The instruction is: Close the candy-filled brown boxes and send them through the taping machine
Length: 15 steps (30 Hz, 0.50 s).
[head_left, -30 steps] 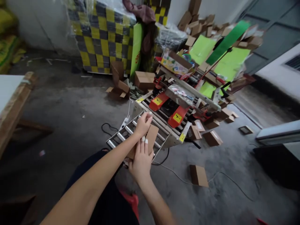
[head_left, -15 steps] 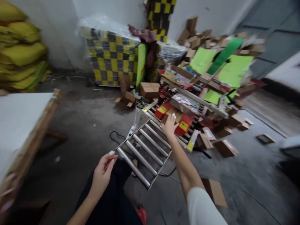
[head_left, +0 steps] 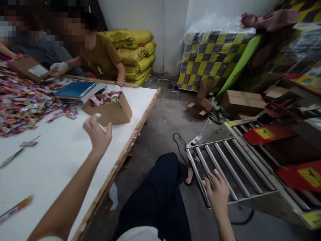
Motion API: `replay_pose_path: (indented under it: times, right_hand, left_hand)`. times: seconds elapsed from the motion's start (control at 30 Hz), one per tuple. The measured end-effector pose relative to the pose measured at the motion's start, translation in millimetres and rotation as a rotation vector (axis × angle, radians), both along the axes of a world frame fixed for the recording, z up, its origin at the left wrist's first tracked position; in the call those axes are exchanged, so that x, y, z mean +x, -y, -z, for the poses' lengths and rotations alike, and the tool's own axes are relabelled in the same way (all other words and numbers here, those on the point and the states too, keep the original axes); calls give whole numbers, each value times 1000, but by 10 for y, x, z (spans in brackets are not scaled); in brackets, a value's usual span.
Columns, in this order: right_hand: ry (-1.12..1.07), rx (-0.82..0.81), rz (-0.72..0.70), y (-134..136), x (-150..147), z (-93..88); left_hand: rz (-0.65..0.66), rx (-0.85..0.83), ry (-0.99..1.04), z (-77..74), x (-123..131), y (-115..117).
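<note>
My left hand [head_left: 97,135] hangs over the white table [head_left: 62,167], fingers apart and empty, just in front of an open cardboard box [head_left: 110,112]. Small wrapped packets [head_left: 106,98] in pink and purple fill the box to its top. Whether my fingertips touch the box I cannot tell. White wraps cover some of my fingertips. On the other side, my right hand [head_left: 218,189] is over the near end of the roller conveyor [head_left: 225,167], its fingers spread and holding nothing.
A heap of packets [head_left: 22,100] and a blue-topped scale [head_left: 76,90] lie on the table. Across it, a co-worker's gloved hand [head_left: 59,68] is by a cardboard carton [head_left: 30,68]. A power strip [head_left: 194,141] and cable lie beside the conveyor; red guides [head_left: 268,134] stand further along it.
The view has swung left, bringing the table, packets and co-workers into sight. My left hand has moved over the table to the box. My right hand has left the carton between the red guides.
</note>
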State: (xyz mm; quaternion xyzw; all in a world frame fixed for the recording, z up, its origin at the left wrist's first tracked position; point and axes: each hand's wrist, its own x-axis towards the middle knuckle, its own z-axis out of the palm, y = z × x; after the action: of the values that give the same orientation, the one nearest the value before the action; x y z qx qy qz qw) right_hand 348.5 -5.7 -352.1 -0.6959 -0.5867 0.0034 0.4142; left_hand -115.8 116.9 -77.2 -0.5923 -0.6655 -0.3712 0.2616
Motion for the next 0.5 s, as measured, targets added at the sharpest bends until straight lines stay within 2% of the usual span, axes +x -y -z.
replay_pose_path:
  times: [0.1,0.17,0.23,0.3,0.4,0.5]
  right_hand:
    - [-23,59,-81,27,18,-107]
    - [-38,64,-127,43,-60,-151]
    - [-64,60,-177,45,-210,-194]
    - [-107,55,-253,23,-421,-269]
    - [-179,29,-385,-69,-833,-482]
    - [-242,6,-525,-221,-1364,-818]
  left_hand:
    - [-103,-192,-79,-350,-334,-373]
    - [-128,-370,-138,-522,-510,-589]
    - [-101,-544,-173,-643,-656,-729]
    - [-41,-649,-172,-709,-773,-749]
    - [47,-675,-187,-700,-912,-486]
    - [82,-616,-237,-589,-1081,117]
